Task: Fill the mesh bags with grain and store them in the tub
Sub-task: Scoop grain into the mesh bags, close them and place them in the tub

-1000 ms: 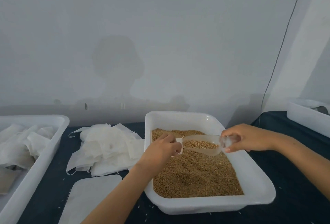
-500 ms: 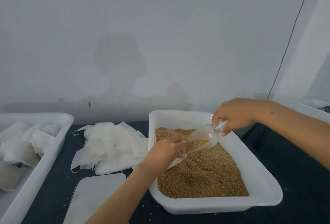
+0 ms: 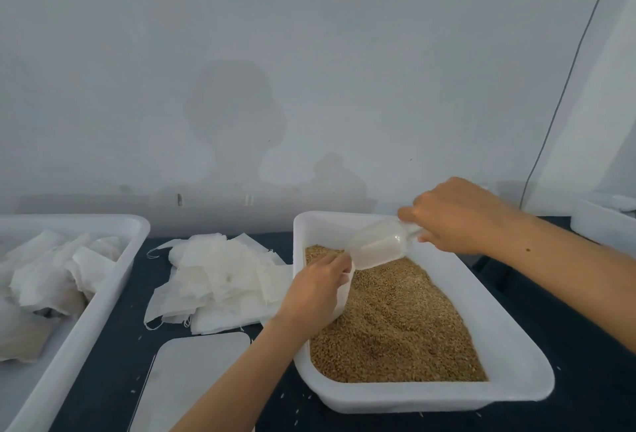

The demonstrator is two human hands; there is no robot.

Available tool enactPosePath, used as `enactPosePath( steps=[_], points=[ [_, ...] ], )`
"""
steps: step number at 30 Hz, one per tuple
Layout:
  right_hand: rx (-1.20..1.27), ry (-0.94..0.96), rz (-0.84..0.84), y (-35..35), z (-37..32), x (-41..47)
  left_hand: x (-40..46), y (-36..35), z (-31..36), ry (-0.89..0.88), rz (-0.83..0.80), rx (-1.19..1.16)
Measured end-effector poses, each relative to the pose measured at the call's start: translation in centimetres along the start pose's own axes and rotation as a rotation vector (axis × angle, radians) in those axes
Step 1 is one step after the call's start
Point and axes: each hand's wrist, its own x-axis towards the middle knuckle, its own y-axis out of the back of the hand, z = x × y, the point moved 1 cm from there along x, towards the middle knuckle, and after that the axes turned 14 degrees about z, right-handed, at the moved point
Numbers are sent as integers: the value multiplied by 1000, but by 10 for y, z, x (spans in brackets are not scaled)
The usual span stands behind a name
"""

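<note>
Storage tub (image 3: 113,280): white, at the far left on the dark tabletop (image 3: 113,356); filled and crumpled white bags (image 3: 51,280) lie inside it.
Empty bags (image 3: 220,276): a loose heap of white mesh pieces on the tabletop, between the storage tub and the grain tray, strings trailing at its left edge.
Flat lid (image 3: 192,376): a pale, rounded-corner sheet lying flat in front of the heap, partly under the left forearm.
Left hand (image 3: 313,294): over the near-left part of the grain tray, fingers curled round the top of a white mesh bag (image 3: 344,297), holding its mouth up just under the scoop's lip; most of the bag is hidden behind the hand.
Scoop (image 3: 378,245): clear plastic, tilted mouth-down towards the bag; no grain can be made out inside it.
Grain tray (image 3: 499,338): white, right of centre, holding a bed of golden-brown grain (image 3: 395,328); a few stray kernels lie on the tabletop at its front.
Right hand (image 3: 457,214): above the tray's far right corner, fingers wrapped round the scoop's handle.
Far-right tub (image 3: 602,225): white, only partly in view.
</note>
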Motion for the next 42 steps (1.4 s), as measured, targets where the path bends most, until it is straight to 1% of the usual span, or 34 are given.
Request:
enactPosePath(
  steps=[2,4,6,8,10,13,15,17,18,19,21,22,23,24,26,29,31,32,34,36,38,42],
  points=[
    [127,-170,-79,-16,4,-11,0,1,0,84,26,-30],
    [247,-292,-186,-39,-4,-22,2,2,-1,180,35,-77],
    [393,-356,-277,-63,-23,-31,4,7,-3,303,63,-205],
    [575,-432,-345,-86,-47,-37,6,13,-3,411,102,-390],
    [683,-477,-389,-104,-67,-40,8,19,-2,463,141,-518],
    [838,-513,-419,-116,-88,-41,13,31,2,503,203,-623],
    [863,-517,-418,-117,-96,-40,15,40,5,507,235,-669],
    [779,-489,-355,-115,-99,-36,16,49,7,507,251,-724],
    [827,-514,-282,-110,-99,-31,15,54,8,509,256,-750],
    [987,-570,-177,-102,-99,-26,14,59,9,511,263,-769],
    [1510,-725,12,-75,-101,-16,11,69,11,510,280,-794],
    [1742,-741,85,-58,-103,-11,8,74,11,510,289,-805],
    [1907,-729,128,-43,-108,-7,6,80,11,509,295,-813],
    [2009,-707,144,-30,-114,-4,3,86,10,508,297,-821],
    [2035,-704,182,-7,-130,4,-4,97,9,504,298,-835],
    [1865,-804,310,12,-155,18,-18,116,4,514,326,-812],
    [1855,-842,351,20,-174,26,-31,127,-4,523,363,-733],
    [1886,-857,353,24,-185,30,-38,131,-9,550,373,-682],
    [1892,-877,345,28,-204,36,-55,138,-22,668,362,-581],
    [1803,-866,332,29,-222,43,-71,143,-35,765,328,-495],
    [1742,-874,316,27,-239,51,-86,147,-47,793,309,-378],
    [1614,-863,309,19,-265,61,-105,149,-65,770,266,-170]
  ],
)
